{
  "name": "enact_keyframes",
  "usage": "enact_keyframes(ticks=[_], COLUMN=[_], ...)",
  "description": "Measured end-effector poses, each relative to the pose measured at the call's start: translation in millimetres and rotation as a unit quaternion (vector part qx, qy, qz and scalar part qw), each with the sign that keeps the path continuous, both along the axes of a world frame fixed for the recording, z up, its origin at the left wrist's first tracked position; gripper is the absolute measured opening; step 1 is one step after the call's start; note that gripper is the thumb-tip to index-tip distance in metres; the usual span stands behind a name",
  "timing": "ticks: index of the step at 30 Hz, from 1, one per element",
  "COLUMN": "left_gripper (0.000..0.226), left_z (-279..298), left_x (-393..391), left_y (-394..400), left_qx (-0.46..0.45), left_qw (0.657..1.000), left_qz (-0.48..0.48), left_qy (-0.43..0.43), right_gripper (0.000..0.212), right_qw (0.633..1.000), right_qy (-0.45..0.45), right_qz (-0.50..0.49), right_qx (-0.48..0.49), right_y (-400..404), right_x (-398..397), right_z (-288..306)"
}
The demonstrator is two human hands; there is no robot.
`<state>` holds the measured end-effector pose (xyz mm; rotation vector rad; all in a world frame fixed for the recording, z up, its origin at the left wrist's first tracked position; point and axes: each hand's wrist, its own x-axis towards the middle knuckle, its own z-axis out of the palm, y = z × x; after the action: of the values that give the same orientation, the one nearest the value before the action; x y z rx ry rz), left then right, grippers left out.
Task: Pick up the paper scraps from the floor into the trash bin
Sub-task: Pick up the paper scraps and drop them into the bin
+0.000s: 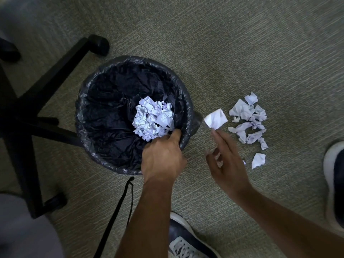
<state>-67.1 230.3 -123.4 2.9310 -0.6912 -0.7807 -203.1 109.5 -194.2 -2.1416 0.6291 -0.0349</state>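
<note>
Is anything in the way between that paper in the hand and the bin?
Nothing visible blocks it. The right hand pinches a paper scrap just beside the trash bin, whose mouth is open. The left hand rests at the near rim, slightly to the side of the path.
</note>
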Motion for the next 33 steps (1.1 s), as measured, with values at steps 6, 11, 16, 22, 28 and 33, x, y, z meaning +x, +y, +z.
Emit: enact_keyframes(ticks=[6,11,16,22,28,33], left_gripper=[0.03,0.023,0.028,0.057,0.062,0.053], left_z=[1,2,-5,1,21,21], left_x=[-1,-8,-17,-21,-33,-55], left_y=[-3,0,-1,-4,-12,-48], left_qx=[-0.003,-0.059,-0.049,0.065,0.005,-0.028], left_qw=[1.0,0.997,0.999,0.997,0.999,0.991], left_qz=[0.007,0.037,-0.001,-0.028,-0.05,-0.125], left_qy=[0.019,0.041,0.0,0.012,-0.011,-0.025], right_gripper=[0.046,0.038,0.024,0.033,0.063,0.07], right_qw=[0.984,0.976,0.988,0.998,0.935,0.869], right_qy=[-0.176,-0.188,-0.145,0.031,0.327,0.397], right_qz=[-0.013,0.105,0.022,0.058,0.129,0.278], right_qx=[0.012,0.024,0.052,-0.003,-0.041,-0.104], right_y=[23,36,13,-32,-63,-75], right_x=[44,57,46,-13,-76,-99], right_z=[53,63,58,13,-25,-32])
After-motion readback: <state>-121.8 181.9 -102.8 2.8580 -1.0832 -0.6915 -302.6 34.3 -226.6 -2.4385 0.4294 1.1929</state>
